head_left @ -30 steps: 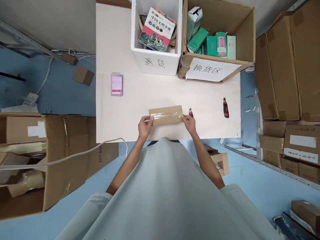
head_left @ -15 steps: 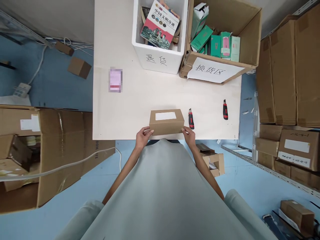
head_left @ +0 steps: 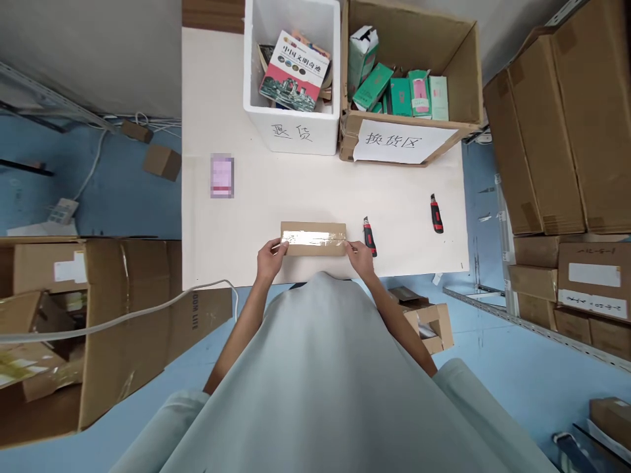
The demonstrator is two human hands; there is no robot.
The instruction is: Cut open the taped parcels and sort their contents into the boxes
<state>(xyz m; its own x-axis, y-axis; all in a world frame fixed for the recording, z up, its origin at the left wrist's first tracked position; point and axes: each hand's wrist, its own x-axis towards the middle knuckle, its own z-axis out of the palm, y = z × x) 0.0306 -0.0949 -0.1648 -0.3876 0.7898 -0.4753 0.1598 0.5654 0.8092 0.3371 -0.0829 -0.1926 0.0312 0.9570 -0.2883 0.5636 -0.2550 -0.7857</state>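
One small cdbd box [head_left: 313,239], clear tape [head_left: 305,237] along its upward face, is mid-table near the front edge; resting or lifted, can't tell. L hand [head_left: 269,261] pinches its left end, R hand [head_left: 361,258] its right. Step in hand: prob. handling/checking the taped side. Next move, I'd judge, calls for an even grip at both ends, R hand clear of the red-black box cutter [head_left: 369,238] just beside it. 2nd cutter [head_left: 436,215] farther right. Styrofoam bin [head_left: 296,135] w/ books [head_left: 296,69] & open carton [head_left: 461,79] w/ green boxes [head_left: 401,97] at back.
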